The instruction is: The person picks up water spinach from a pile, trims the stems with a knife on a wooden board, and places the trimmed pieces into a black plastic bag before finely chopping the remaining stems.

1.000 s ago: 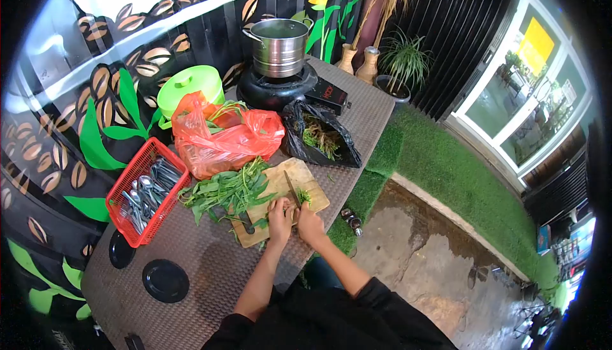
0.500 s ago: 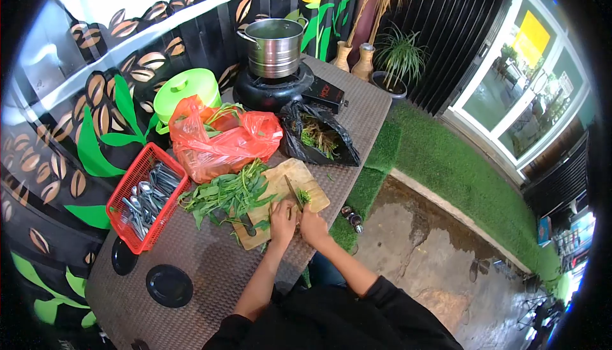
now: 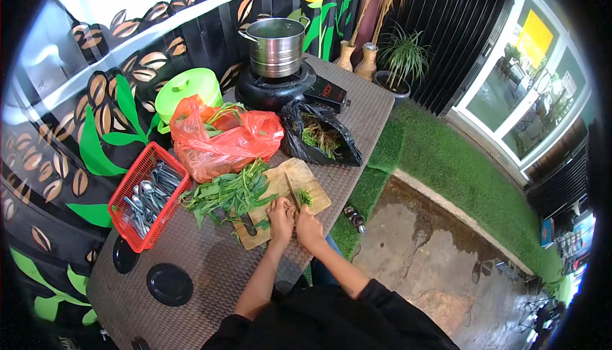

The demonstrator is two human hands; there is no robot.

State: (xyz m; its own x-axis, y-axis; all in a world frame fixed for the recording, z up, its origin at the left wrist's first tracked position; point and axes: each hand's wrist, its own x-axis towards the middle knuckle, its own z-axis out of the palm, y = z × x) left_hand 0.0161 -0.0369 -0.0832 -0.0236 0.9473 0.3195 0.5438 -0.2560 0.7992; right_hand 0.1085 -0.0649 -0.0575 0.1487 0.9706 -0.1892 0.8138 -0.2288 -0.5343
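A wooden cutting board (image 3: 306,171) lies near the table's edge. My right hand (image 3: 309,227) is wrapped round the handle of a knife, its blade (image 3: 291,186) pointing away from me over the board. Just left of the blade, my left hand (image 3: 280,219) presses down with curled fingers on greens, mostly hidden beneath it. A small heap of chopped greens (image 3: 306,197) sits right of the blade. Long leafy greens (image 3: 226,195) spread over the board's left side and onto the table. A dark curved handle-like object (image 3: 249,226) rests at the board's near left corner.
Behind the board are a red plastic bag (image 3: 223,143) and a black bag (image 3: 319,136) with greens. A red basket (image 3: 116,208) of cutlery stands left, near black plates (image 3: 169,285). Farther back are a green lidded pot (image 3: 185,92) and a steel pot (image 3: 276,50) on a stove (image 3: 271,92).
My right hand has shifted slightly left and toward me with the knife. The left hand stays almost in place, and the view has moved a little.
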